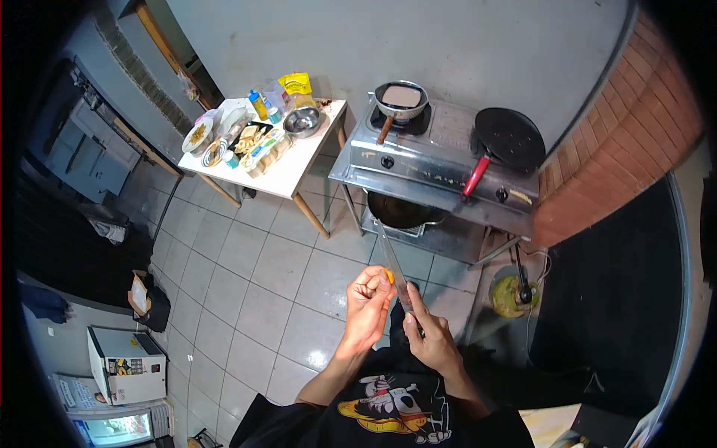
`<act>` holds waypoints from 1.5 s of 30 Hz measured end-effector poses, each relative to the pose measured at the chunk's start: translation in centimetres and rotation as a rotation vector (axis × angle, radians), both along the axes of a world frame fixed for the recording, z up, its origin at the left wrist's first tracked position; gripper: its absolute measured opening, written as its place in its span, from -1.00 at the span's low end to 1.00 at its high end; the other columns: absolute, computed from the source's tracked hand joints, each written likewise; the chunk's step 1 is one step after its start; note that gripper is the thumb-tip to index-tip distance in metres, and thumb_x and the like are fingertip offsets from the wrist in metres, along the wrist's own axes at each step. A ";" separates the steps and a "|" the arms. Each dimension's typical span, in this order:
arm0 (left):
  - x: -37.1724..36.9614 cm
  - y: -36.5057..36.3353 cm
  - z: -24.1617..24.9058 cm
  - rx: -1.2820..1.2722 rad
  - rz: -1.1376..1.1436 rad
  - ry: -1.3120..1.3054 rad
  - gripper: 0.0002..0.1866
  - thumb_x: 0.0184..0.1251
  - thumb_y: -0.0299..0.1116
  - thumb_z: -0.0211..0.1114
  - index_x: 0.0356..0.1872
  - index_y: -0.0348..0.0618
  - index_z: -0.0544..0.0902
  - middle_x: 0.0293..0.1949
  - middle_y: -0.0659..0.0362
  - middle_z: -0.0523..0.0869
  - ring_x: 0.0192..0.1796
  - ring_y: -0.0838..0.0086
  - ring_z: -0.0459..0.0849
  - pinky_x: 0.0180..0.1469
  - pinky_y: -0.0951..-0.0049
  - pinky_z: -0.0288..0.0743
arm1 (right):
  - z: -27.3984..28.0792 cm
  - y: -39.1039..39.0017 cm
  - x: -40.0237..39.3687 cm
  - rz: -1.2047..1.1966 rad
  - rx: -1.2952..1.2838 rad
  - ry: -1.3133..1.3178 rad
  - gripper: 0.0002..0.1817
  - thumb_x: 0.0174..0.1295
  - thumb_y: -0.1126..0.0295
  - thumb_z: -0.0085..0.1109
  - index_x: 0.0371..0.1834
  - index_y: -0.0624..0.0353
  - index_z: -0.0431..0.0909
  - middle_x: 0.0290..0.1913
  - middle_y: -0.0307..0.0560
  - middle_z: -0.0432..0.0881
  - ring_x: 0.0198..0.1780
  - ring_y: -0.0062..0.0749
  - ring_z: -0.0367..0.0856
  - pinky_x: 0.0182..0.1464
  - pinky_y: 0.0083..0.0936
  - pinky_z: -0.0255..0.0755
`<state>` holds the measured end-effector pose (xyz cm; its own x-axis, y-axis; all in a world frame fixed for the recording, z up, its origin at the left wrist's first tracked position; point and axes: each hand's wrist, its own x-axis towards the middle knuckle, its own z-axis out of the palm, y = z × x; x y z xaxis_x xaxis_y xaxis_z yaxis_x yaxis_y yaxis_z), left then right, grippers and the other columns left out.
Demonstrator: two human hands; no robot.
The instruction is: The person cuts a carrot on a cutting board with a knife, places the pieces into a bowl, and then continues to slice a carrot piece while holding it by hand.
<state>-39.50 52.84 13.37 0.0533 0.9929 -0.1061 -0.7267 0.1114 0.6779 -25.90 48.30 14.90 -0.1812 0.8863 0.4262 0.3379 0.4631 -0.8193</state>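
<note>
My right hand (pixel 433 340) is closed around the handle of a long knife (pixel 388 250), its blade pointing up and away from me. Beside the blade, my left hand (pixel 366 302) pinches a small orange piece (pixel 389 276), and I cannot tell what kind of food it is. The orange piece lies right at the blade's left edge in this view. Both hands are in front of my dark shirt, above the tiled floor.
A white table (pixel 295 168) at the back left bears bowls, food packs and bottles. To its right, a steel gas stove (pixel 426 168) holds a saucepan (pixel 402 97) and a red-handled frying pan (pixel 510 138). Underneath sits a dark wok (pixel 399 210). A gas cylinder (pixel 508 297) stands right.
</note>
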 end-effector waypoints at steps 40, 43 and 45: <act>5.8 34.2 1.0 -0.071 -0.322 -0.070 -0.83 0.51 -0.33 0.16 -0.09 -0.22 0.57 -0.22 0.23 0.71 -0.25 0.66 0.61 -0.17 0.62 0.47 | 0.2 31.8 2.8 -0.297 -0.196 -0.052 -0.34 0.32 0.58 0.01 0.50 0.22 0.10 0.02 0.37 0.59 -0.36 0.09 0.69 -0.41 -0.21 0.51; 5.4 35.3 0.0 -0.063 -0.309 -0.062 -0.82 0.50 -0.29 0.16 -0.12 -0.19 0.56 -0.26 0.23 0.69 -0.25 0.64 0.62 -0.14 0.55 0.50 | 0.7 32.5 3.0 -0.246 -0.267 -0.055 -0.34 0.33 0.58 0.01 0.51 0.22 0.08 0.11 0.38 0.55 -0.25 0.15 0.69 -0.35 -0.20 0.56; 5.5 35.9 -0.3 -0.074 -0.254 -0.093 -0.85 0.50 -0.34 0.16 -0.11 -0.20 0.57 -0.29 0.24 0.71 -0.28 0.67 0.62 -0.18 0.59 0.50 | 0.7 33.0 3.0 -0.228 -0.278 -0.098 -0.34 0.33 0.57 0.01 0.50 0.23 0.08 0.14 0.38 0.53 -0.18 0.20 0.67 -0.31 -0.18 0.58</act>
